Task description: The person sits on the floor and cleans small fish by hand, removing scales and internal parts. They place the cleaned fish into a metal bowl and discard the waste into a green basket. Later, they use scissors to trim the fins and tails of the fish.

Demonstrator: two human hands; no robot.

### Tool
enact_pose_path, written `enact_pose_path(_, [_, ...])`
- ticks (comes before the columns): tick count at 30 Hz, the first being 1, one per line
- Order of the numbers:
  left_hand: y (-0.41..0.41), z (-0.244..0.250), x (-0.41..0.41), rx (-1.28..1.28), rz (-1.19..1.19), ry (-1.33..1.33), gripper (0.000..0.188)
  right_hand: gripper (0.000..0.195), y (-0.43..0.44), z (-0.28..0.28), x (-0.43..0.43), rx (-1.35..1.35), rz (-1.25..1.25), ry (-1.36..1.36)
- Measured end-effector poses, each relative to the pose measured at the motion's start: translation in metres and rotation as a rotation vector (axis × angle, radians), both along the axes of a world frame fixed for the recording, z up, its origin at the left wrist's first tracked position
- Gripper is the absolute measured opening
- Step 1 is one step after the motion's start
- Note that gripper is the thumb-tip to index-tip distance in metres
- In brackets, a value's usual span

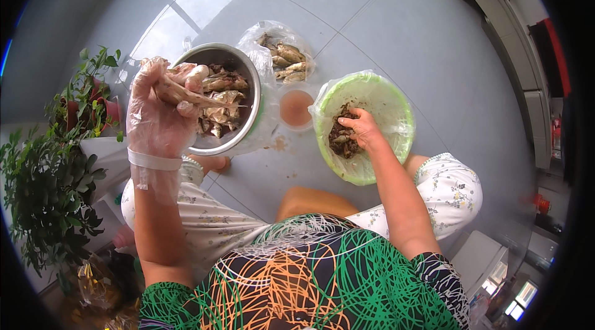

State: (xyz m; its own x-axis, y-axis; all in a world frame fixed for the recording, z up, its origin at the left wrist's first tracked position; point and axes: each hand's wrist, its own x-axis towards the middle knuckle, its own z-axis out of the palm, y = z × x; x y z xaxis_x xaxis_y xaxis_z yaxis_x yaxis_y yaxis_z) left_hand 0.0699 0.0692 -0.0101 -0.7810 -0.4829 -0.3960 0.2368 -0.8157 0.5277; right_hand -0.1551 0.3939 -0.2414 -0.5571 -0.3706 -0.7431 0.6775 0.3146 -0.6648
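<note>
My left hand wears a clear plastic glove with a white band at the wrist. It grips a small fish, whose tail points right over a steel basin. Several gutted-looking fish lie in that basin. My bare right hand reaches into a light green bin lined with a clear plastic bag. Its fingers touch or hover at a dark heap of fish waste; whether they hold any of it is hidden.
Between basin and bin stands a round tub of reddish liquid. Beyond it, a clear plastic bag holds several whole fish. Wet brown spots mark the tiled floor. Potted plants crowd the left side; white cabinets line the right.
</note>
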Motion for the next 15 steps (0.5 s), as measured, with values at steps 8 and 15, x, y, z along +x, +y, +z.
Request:
enact_pose_path(8, [0.002,0.003,-0.006,0.029,-0.017,0.019,0.041,0.084,0.011,-0.041,0.003,0.160,-0.340,0.021])
enact_pose_path(15, [-0.003,0.010,-0.005,0.052,0.054,0.005,0.039,0.052,0.004,-0.023,0.015,0.077,-0.101,0.357])
